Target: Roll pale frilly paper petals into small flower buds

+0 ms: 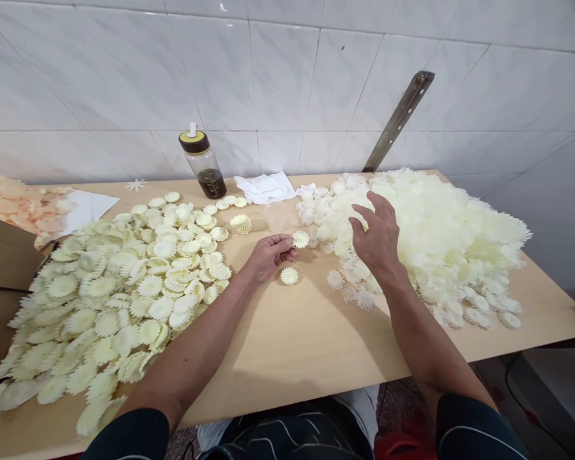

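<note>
My left hand (271,255) pinches a small pale yellow flower-shaped piece (300,239) with a scalloped edge between thumb and fingertips, just above the table. Below it a similar flower piece (289,276) lies flat on the wood. My right hand (376,233) is raised with its fingers apart, over the near left side of a big heap of thin, whitish petal pieces (450,223); I see nothing in it. To the left spreads a broad pile of cupped, pale yellow flower pieces (124,300). A short stack of them (241,223) stands behind my left hand.
At the back of the table (311,338) stand a dark-lidded bottle (204,164) with dark liquid and a crumpled white tissue (267,188). A perforated metal bar (399,121) leans against the tiled wall. Peach-coloured petals (23,204) and a cardboard box (4,281) are at far left.
</note>
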Available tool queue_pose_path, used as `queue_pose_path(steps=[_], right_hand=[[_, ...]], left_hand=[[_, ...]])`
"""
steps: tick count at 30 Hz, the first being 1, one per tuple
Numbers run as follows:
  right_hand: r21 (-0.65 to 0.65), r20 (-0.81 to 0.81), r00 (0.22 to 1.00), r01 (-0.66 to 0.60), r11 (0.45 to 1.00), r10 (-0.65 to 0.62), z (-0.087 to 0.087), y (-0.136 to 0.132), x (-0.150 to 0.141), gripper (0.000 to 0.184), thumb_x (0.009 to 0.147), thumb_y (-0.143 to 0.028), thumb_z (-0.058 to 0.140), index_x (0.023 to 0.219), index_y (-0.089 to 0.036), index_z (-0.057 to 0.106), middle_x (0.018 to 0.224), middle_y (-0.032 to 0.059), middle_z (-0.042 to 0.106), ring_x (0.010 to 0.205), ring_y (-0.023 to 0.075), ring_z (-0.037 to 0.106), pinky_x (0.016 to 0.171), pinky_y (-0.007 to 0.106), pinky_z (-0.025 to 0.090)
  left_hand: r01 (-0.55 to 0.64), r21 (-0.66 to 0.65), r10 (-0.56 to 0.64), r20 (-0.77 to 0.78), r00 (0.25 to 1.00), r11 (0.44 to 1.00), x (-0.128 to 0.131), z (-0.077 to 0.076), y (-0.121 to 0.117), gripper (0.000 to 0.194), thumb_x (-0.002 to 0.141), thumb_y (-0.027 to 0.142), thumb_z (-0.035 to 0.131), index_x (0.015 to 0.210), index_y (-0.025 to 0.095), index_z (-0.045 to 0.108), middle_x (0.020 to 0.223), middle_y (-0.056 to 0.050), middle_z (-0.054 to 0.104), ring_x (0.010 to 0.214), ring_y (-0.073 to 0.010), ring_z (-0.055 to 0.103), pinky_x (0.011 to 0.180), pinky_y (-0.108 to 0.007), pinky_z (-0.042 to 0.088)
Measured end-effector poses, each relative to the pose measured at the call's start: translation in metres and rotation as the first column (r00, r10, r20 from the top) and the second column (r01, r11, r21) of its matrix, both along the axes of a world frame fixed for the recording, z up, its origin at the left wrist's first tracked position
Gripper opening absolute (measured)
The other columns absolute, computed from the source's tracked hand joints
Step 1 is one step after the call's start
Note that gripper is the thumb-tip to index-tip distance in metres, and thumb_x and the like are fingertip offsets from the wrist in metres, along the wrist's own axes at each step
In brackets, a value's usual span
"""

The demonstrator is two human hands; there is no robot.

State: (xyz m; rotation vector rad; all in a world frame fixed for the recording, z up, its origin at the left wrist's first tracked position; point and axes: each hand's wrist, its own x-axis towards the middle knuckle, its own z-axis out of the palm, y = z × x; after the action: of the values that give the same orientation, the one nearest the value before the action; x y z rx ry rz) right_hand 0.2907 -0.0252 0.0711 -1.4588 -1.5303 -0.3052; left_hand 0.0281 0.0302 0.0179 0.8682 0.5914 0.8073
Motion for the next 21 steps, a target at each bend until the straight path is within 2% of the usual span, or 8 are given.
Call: queue_pose_path(steps=[3,6,9,15,21], right_hand=[[0.039,0.051,0.999,-0.003,0.999,0.001,0.003,-0.004,-0.007,0.018,0.099,-0.029,0.067,0.110,-0.022,0.079,0.129,0.0141,0.074,0.126,0.0323,0.068,0.106,0.056,0.057],[0.010,0.021,0.981,-0.194,0.981,0.194,0.001,-0.010,-0.034,0.014,0.099,-0.028,0.069,0.109,-0.024,0.079,0.121,0.0114,0.078,0.117,0.0266,0.072,0.103,0.047,0.061],[-0.032,0.037,0.942,-0.334,0.942,0.335,-0.009,-0.013,-0.060,0.012,0.099,-0.028,0.070,0.105,-0.026,0.080,0.123,0.0105,0.077,0.118,0.0255,0.072,0.100,0.046,0.063],[-0.030,0.054,0.948,-0.312,0.950,0.313,-0.032,-0.007,-0.069,0.012,0.099,-0.028,0.071,0.105,-0.026,0.081,0.118,0.0100,0.079,0.112,0.0258,0.073,0.099,0.047,0.062],[-0.044,0.010,0.947,-0.320,0.946,0.321,-0.037,-0.003,-0.071,0.008,0.096,-0.028,0.075,0.100,-0.027,0.082,0.106,0.0063,0.082,0.104,0.0250,0.076,0.095,0.045,0.063]], left_hand=[[0.015,-0.008,-0.015,-0.004,1.000,1.000,0.000,-0.001,0.000,0.044,0.070,0.040,0.095,0.093,0.009,0.075,0.074,-0.007,0.073,0.067,-0.0130,0.066,0.064,-0.023,0.050],[0.023,-0.016,-0.023,-0.013,1.000,1.000,0.001,-0.001,-0.001,0.044,0.071,0.041,0.095,0.094,0.009,0.076,0.074,-0.007,0.073,0.065,-0.0121,0.066,0.064,-0.023,0.050],[0.040,-0.010,-0.040,0.008,0.999,0.999,0.002,0.000,-0.001,0.043,0.072,0.042,0.094,0.094,0.009,0.077,0.073,-0.007,0.072,0.065,-0.0116,0.065,0.065,-0.022,0.050],[0.073,-0.014,-0.073,0.003,0.997,0.997,0.004,-0.001,-0.003,0.043,0.072,0.043,0.094,0.093,0.009,0.078,0.074,-0.007,0.072,0.064,-0.0114,0.064,0.064,-0.022,0.050],[0.064,-0.004,-0.065,-0.014,0.998,0.998,0.004,-0.002,-0.003,0.045,0.070,0.042,0.096,0.090,0.007,0.078,0.075,-0.008,0.072,0.063,-0.0100,0.062,0.064,-0.023,0.049]])
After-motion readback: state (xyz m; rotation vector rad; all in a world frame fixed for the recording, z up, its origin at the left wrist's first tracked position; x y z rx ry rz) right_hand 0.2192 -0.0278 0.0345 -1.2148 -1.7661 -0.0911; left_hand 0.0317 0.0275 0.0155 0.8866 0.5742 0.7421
